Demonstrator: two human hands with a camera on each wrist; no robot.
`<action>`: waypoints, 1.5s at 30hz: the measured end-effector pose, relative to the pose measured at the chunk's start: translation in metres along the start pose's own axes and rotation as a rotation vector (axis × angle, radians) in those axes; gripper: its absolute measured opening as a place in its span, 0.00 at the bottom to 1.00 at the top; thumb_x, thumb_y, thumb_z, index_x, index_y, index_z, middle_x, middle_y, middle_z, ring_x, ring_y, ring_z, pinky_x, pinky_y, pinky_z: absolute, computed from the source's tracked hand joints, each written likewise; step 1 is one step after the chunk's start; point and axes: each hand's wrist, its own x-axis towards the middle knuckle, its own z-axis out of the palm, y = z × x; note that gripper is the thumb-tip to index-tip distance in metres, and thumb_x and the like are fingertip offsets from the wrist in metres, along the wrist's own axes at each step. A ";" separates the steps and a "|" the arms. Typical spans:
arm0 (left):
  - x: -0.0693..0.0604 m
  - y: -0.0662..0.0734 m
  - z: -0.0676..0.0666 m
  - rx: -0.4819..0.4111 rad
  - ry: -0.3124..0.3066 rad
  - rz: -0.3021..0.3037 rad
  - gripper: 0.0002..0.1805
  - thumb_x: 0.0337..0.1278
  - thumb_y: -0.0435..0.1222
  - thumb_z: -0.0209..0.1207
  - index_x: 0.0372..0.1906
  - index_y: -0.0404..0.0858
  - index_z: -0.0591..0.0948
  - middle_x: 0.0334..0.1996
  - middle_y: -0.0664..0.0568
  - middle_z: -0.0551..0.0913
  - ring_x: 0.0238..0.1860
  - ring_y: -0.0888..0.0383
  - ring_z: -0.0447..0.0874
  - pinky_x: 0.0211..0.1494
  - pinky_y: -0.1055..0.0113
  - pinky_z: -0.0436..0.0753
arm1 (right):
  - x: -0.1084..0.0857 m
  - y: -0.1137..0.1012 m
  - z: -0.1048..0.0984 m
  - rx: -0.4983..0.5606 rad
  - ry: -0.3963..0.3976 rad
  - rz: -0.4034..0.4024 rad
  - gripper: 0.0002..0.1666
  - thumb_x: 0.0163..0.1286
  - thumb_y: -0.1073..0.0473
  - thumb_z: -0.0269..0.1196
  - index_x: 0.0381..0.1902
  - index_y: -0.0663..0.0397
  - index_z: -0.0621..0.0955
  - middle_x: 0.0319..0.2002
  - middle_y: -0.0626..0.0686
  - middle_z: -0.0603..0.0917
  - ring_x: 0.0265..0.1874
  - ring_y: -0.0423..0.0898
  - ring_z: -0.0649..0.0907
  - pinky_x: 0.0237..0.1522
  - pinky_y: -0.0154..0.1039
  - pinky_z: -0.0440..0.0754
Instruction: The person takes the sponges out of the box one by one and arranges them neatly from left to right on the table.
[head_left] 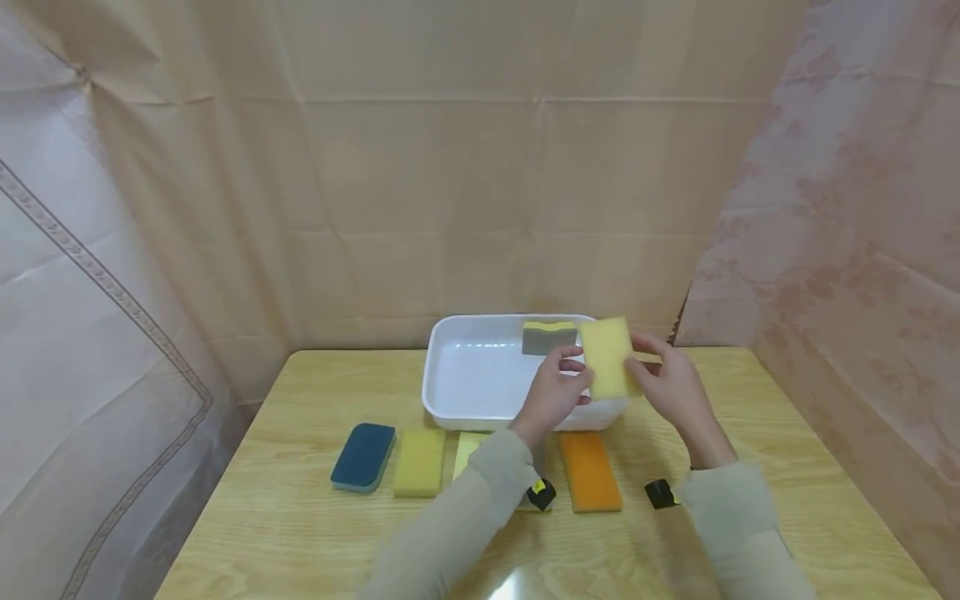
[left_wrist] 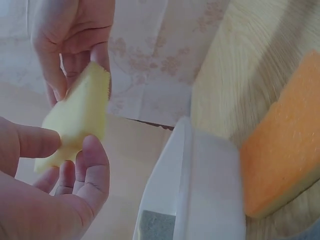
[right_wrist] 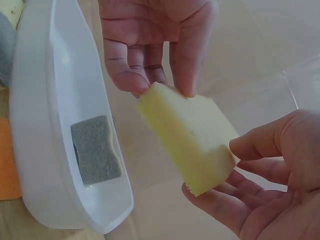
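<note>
Both hands hold one yellow sponge up above the right end of a white tray. My left hand pinches its left edge between thumb and fingers; my right hand grips the opposite edge the same way. In the right wrist view the sponge is tilted, with the left hand at its upper end and the right hand at its lower end. Inside the tray, a grey-and-yellow sponge stands on its side against the back wall.
In front of the tray lie a dark blue sponge, a yellow sponge, an orange sponge and a pale yellow one partly hidden by the left arm. A small black object sits near the right sleeve. Cloth hangs behind the table.
</note>
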 end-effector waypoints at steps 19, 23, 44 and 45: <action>-0.037 -0.020 0.017 -0.088 -0.051 -0.069 0.20 0.66 0.30 0.63 0.61 0.41 0.76 0.45 0.52 0.78 0.39 0.56 0.82 0.45 0.58 0.87 | -0.040 0.014 0.003 0.060 0.110 0.050 0.26 0.77 0.58 0.60 0.67 0.65 0.74 0.63 0.68 0.76 0.51 0.68 0.83 0.36 0.32 0.84; -0.043 -0.026 0.020 -0.081 -0.054 -0.088 0.20 0.66 0.31 0.63 0.61 0.42 0.76 0.46 0.52 0.77 0.40 0.56 0.82 0.45 0.59 0.87 | -0.046 0.020 0.004 0.066 0.109 0.058 0.27 0.77 0.57 0.59 0.67 0.67 0.74 0.64 0.68 0.76 0.50 0.68 0.84 0.36 0.32 0.85; -0.068 -0.049 0.034 0.198 -0.157 -0.090 0.26 0.68 0.38 0.62 0.69 0.43 0.74 0.49 0.60 0.78 0.40 0.65 0.82 0.40 0.69 0.82 | -0.082 0.057 0.009 0.032 0.118 0.205 0.27 0.79 0.55 0.57 0.68 0.65 0.74 0.62 0.67 0.76 0.48 0.63 0.84 0.33 0.31 0.82; -0.069 -0.050 0.034 0.210 -0.169 -0.081 0.25 0.68 0.38 0.62 0.68 0.43 0.75 0.49 0.59 0.77 0.41 0.66 0.81 0.39 0.69 0.82 | -0.083 0.059 0.009 0.029 0.119 0.207 0.27 0.78 0.55 0.58 0.67 0.65 0.74 0.61 0.68 0.77 0.48 0.63 0.84 0.33 0.31 0.82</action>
